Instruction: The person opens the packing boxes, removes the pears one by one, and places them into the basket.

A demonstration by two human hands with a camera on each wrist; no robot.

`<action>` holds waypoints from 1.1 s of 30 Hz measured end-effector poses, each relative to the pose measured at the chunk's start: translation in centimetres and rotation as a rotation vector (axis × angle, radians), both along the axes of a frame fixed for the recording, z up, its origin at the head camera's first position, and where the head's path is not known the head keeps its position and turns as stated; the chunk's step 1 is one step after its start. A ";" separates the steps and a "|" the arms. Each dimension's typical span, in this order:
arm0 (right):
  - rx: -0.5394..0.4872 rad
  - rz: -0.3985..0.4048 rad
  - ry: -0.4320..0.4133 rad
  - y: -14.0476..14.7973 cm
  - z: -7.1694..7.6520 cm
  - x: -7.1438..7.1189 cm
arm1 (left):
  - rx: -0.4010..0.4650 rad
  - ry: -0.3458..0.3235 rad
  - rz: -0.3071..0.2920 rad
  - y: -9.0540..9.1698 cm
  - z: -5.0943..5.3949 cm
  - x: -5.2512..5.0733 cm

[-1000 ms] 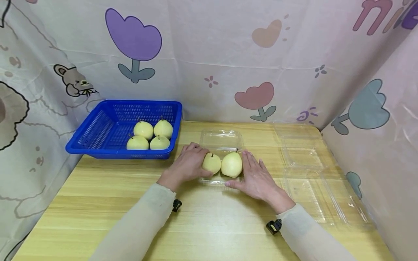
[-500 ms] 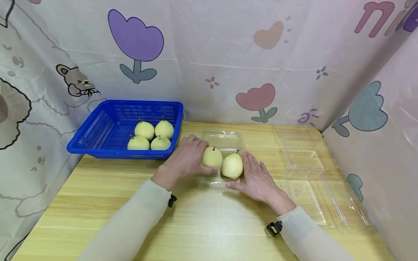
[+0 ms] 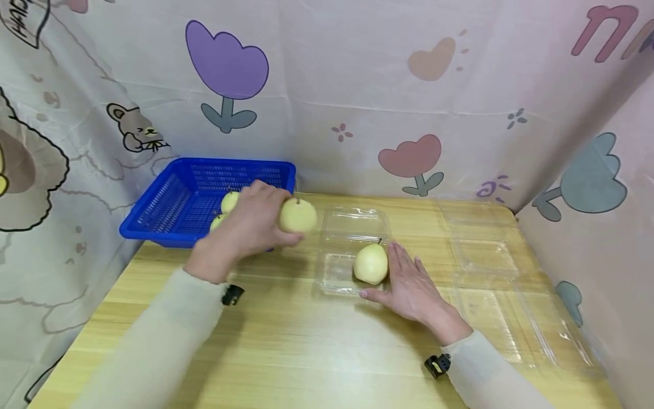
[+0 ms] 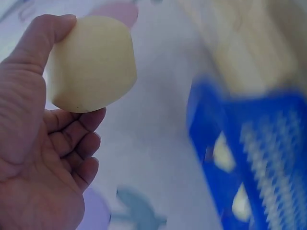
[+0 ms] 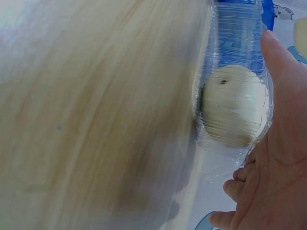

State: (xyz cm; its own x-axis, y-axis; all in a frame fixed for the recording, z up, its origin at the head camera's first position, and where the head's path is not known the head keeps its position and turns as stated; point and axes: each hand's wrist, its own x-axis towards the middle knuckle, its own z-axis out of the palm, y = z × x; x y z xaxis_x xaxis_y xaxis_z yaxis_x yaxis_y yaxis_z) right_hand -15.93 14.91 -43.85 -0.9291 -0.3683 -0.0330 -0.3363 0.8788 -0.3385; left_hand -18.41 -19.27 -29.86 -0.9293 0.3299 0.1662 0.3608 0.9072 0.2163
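Observation:
My left hand [image 3: 250, 224] grips a pale yellow pear [image 3: 298, 216], raised over the table at the blue basket's right front corner. In the left wrist view, thumb and fingers stand on opposite sides of that pear [image 4: 96, 67]. A second pear [image 3: 371, 264] sits in the right half of a clear plastic clamshell box [image 3: 334, 278], whose lid lies folded back. Against this box's right side rests my right hand [image 3: 411, 289], fingers straight and thumb along the front edge. The right wrist view shows the pear [image 5: 232, 105] through the clear wall.
The blue plastic basket [image 3: 153, 234] at the back left holds pears [image 3: 230, 201], partly hidden behind my left hand. More open clear boxes [image 3: 487, 324] lie along the table's right side. A printed cloth [image 3: 327, 74] hangs behind the table.
My left hand has lifted the left pear out of the clear box and carried it left, towards the basket. My right hand stays at the box. The view has shifted slightly.

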 end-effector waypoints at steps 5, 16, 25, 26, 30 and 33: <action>-0.006 0.002 -0.001 0.1 0.0 0.0 | 0.009 0.051 0.117 -5.3 2.5 -0.7; -0.006 0.006 0.004 0.1 0.0 0.0 | 0.019 0.054 0.313 -16.0 1.9 -2.0; -0.001 0.008 0.013 0.1 0.0 -0.1 | -0.043 -0.126 0.422 -20.1 -2.2 -2.1; 0.000 0.008 0.011 0.1 0.0 -0.1 | -0.053 -0.141 0.427 -20.3 -2.7 -2.2; 0.001 0.008 0.004 0.1 0.0 -0.1 | -0.078 -0.192 0.436 -20.8 -4.3 -2.5; 0.001 0.006 0.003 0.1 0.0 0.0 | -0.091 -0.243 0.443 -21.1 -4.9 -2.6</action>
State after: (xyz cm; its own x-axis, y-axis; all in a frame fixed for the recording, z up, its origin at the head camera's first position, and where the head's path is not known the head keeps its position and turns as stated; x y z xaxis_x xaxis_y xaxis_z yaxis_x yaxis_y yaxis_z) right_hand -15.97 14.97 -43.81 -0.9271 -0.3736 -0.0301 -0.3425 0.8771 -0.3368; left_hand -21.05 -40.35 -34.79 -0.9914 -0.1009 -0.0833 -0.1132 0.9807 0.1597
